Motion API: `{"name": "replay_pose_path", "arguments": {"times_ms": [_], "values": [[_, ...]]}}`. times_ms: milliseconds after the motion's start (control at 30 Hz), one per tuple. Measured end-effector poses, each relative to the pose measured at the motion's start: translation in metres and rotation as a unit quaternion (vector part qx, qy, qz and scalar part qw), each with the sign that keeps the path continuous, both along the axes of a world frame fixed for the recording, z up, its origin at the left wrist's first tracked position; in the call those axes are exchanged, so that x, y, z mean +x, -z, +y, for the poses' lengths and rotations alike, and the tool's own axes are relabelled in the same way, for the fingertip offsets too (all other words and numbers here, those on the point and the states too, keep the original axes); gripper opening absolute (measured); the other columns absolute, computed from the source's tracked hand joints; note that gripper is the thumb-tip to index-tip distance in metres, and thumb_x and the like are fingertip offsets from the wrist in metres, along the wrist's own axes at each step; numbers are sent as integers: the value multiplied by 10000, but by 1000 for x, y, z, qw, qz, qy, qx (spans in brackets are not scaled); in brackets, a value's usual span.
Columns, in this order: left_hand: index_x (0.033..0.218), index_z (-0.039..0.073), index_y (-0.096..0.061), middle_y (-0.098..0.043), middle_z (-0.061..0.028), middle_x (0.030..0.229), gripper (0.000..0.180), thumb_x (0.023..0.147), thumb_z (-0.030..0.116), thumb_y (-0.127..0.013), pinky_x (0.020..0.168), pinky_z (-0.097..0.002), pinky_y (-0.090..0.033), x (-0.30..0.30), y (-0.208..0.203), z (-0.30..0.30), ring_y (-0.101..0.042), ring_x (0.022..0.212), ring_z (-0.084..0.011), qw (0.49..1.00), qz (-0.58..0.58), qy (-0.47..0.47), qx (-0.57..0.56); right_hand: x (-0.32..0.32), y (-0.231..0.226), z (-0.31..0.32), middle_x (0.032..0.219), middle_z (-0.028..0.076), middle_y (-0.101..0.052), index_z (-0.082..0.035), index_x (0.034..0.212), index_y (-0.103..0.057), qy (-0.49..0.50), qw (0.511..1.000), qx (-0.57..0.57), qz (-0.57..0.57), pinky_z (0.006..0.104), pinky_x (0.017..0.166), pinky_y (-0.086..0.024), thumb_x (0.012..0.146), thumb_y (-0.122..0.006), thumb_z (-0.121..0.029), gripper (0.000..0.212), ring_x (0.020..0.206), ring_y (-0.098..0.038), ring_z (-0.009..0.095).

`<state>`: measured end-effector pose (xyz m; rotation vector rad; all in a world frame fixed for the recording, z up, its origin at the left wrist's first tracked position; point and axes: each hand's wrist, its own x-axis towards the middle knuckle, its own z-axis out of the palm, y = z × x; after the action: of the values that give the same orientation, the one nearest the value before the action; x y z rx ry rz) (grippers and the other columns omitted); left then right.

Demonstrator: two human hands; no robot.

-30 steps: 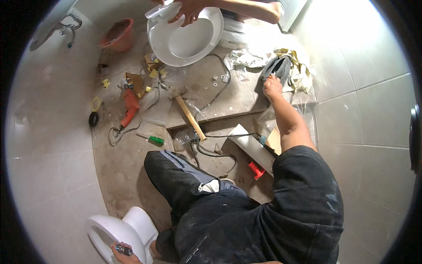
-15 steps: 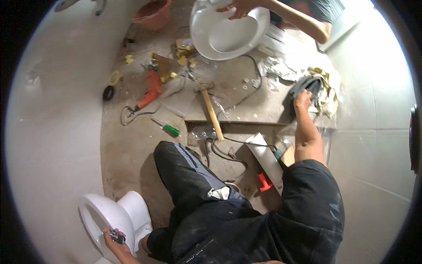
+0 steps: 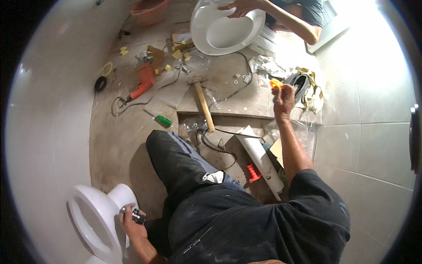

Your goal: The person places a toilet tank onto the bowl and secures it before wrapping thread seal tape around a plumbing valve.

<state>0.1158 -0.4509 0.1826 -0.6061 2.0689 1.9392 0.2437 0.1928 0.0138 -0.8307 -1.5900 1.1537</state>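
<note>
Beside tiled wall [image 3: 373,145], right hand [image 3: 284,97] pinches small orange packet [image 3: 276,83].

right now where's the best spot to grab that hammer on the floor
Probably mid-handle. The hammer lies flat on the floor, head at the far end, wooden handle running back toward the person's knee. The near end touches cables, so come from above and wrap the bare middle of the handle, fingers across it.

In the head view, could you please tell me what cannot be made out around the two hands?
- Orange thing in right hand: too small, overexposed.
- Metal fitting in left hand: fingers hide most.
- Toilet: base cut off by lower edge.
- Co-worker's white seat: top cut off.
</note>
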Motion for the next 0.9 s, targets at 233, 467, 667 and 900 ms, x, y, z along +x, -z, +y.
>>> {"name": "replay_pose_path", "arguments": {"times_ms": [233,467,667,900], "values": [[1427,34,-469,-637,-127,1156,525,941,88,-660,648,-283,-538,-2,-16,35,-565,774,-129,987,67,105,101,-104,-101,-154,1181,122,-630,-15,1102,-534,-274,956,75,75,311,916,-557,840,-679,126,332,1085,-652,196],[1451,35,-487,-599,-89,1213,546,957,193,-657,807,-315,-534,-8,-43,38,-579,961,-141,974,82,165,135,-131,-165,-305,1079,103,-678,-9,1177,-582,-569,813,-124,19,305,868,-555,899,-680,23,297,1007,-670,185],[1194,51,-689,-572,-47,1205,369,878,226,-764,962,-287,-429,-2,-53,16,-539,1104,-158,965,154,212,26,-137,-205,-399,1069,96,-684,-17,1169,-626,-680,730,62,-16,313,836,-542,907,-700,-29,273,993,-662,168],[961,58,-741,-619,-28,1103,177,878,213,-763,915,-290,-452,31,-43,-31,-567,1069,-156,979,158,122,32,-131,-215,-459,1077,116,-649,-16,1294,-561,-700,695,-145,-83,329,781,-589,967,-644,-85,344,933,-666,190]]}}
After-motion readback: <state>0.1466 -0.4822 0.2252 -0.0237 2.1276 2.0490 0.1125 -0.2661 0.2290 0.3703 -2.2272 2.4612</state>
